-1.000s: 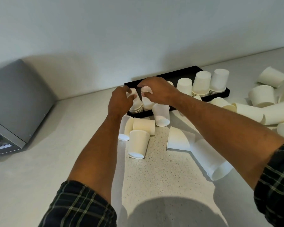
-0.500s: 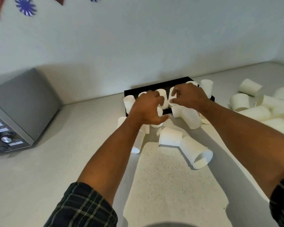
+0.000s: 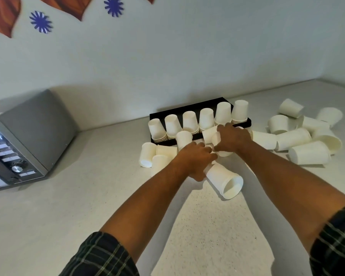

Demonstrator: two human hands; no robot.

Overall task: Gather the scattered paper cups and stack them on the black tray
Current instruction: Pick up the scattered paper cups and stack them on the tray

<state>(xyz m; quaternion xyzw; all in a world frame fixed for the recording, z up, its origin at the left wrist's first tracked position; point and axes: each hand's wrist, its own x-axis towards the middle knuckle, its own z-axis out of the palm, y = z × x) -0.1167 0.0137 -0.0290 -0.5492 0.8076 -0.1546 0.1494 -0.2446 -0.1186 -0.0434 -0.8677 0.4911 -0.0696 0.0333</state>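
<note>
Head view: both hands low over the tabletop (image 3: 88, 206), just short of the near edge of the black tray (image 3: 249, 122). Left hand (image 3: 195, 159) has fingers curled, grip narrow over a small cup mostly hidden under it; what exactly it pinches, cannot tell. A big cup on its side (image 3: 224, 181) touches this hand at the thumb side, mouth open toward the camera. Right hand (image 3: 233, 139) curls round a cup (image 3: 217, 138) at the tray's front edge, grip holding it. Beyond both hands, six upside-down cup stacks (image 3: 199, 120) stand in a row on the tray, filling it left to right. One upside-down cup (image 3: 184, 138) sits just beyond the left hand, at the tray's near rim. Left of the left hand, three tipped cups (image 3: 157, 154) huddle together, touching. Right of the right hand, a loose pile of cups (image 3: 305, 134) lies well spread, some touching. Open tabletop nearer than both hands and far left up to the grey microwave (image 3: 26, 136).
</note>
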